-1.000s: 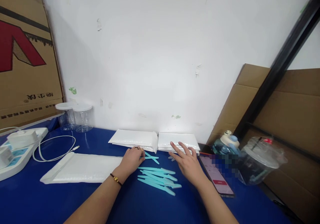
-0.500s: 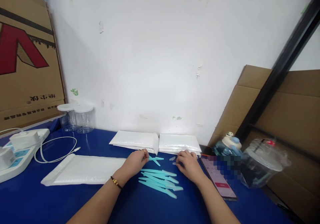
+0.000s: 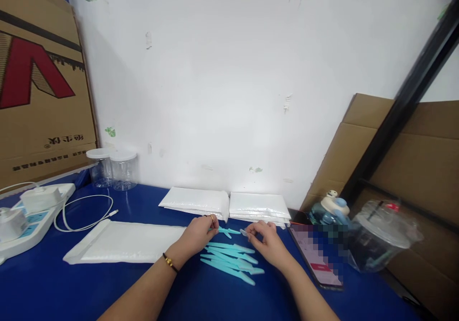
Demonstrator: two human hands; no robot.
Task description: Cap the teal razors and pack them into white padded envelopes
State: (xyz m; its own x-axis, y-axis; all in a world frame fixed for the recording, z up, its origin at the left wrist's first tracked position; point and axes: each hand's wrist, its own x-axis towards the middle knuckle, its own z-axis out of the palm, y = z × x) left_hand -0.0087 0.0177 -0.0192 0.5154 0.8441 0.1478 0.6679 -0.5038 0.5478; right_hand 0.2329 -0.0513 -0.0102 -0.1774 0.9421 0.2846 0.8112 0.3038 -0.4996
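Observation:
My left hand point(image 3: 202, 231) is closed in a pinch on the handle of a turquoise eyebrow razor point(image 3: 233, 231), whose blade end points right. A small clear blade cap point(image 3: 244, 232) is pinched in the fingertips of my right hand point(image 3: 266, 240), right at the razor's tip. Whether the cap is on the blade or only touching it, I cannot tell. Just below the held razor lies another turquoise piece, partly hidden. Nearer to me, several turquoise eyebrow razors point(image 3: 233, 262) lie in a loose pile on the blue table point(image 3: 215, 302).
White padded mailers lie left point(image 3: 129, 242), at the back point(image 3: 195, 200) and back right point(image 3: 258, 206). A phone point(image 3: 317, 256) and a bagged plastic cup point(image 3: 376, 237) stand on the right. On the left are a power strip point(image 3: 53, 211), a white cable point(image 3: 86, 196) and clear jars point(image 3: 124, 171).
My right hand has picked up a clear cap from the table and moved left to the razor's tip. My left hand has brought the razor slightly right.

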